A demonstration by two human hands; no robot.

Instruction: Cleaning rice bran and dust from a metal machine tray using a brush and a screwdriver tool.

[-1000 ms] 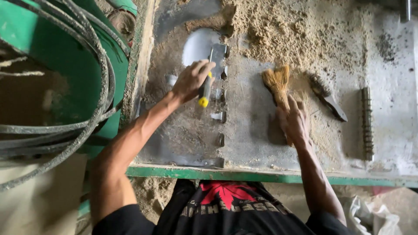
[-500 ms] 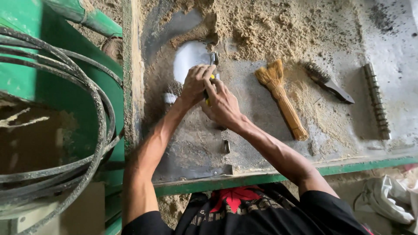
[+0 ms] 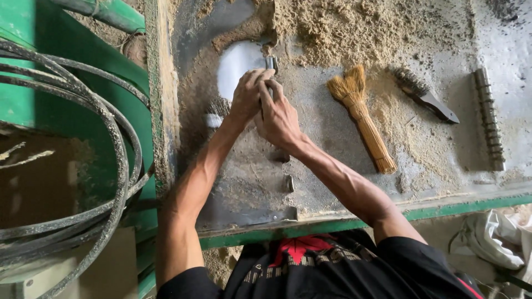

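A small metal tool [image 3: 271, 63] pokes out above both hands, at the right edge of the pale oval opening [image 3: 237, 67] in the metal table [image 3: 332, 182]. The left hand [image 3: 247, 97] and right hand [image 3: 279, 116] clench around it together. Right of the opening lies a straw brush [image 3: 361, 116], further right a wire brush [image 3: 424, 95] amid sawdust [image 3: 354, 27].

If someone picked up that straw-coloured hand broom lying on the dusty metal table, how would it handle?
The straw-coloured hand broom looks like bundled dry fibres, so it is probably light. Its tightly bound handle end should stay fairly stiff, while the splayed bristle end would likely flex. Lying flat in sawdust, it seems unlikely to roll.
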